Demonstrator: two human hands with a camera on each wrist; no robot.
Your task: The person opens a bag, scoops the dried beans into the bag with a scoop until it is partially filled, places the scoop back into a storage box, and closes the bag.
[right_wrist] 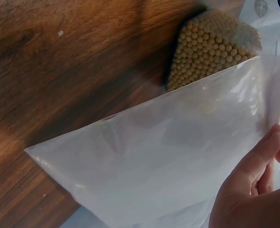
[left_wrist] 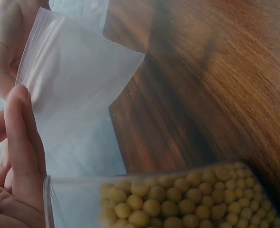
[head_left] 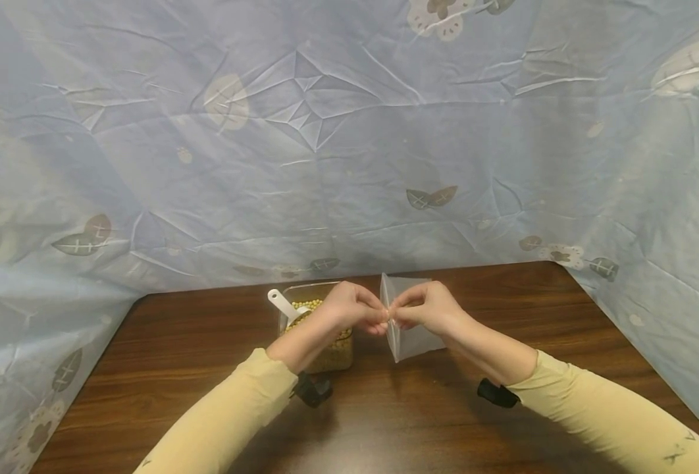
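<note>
Both hands meet at the zip edge of a clear zip-lock bag [head_left: 414,339], which is held above the table. With bent fingers, my left hand [head_left: 355,308] pinches the bag's rim from the left. My right hand [head_left: 432,308] pinches the same rim from the right, thumb against fingers in the right wrist view. The bag hangs flat, with nothing seen inside it. Below and beside the left hand stands a clear container [head_left: 334,362] of soybeans [right_wrist: 208,47]. A white scoop [head_left: 281,303] leans in it, its handle sticking out past the rim; its lower part is partly hidden.
The dark wooden table [head_left: 195,368] runs under everything. Pale blue patterned cloth [head_left: 326,164] hangs at the back and along both sides. Black wrist-mounted devices [head_left: 497,393] sit below each forearm. A few tiny specks lie on the wood.
</note>
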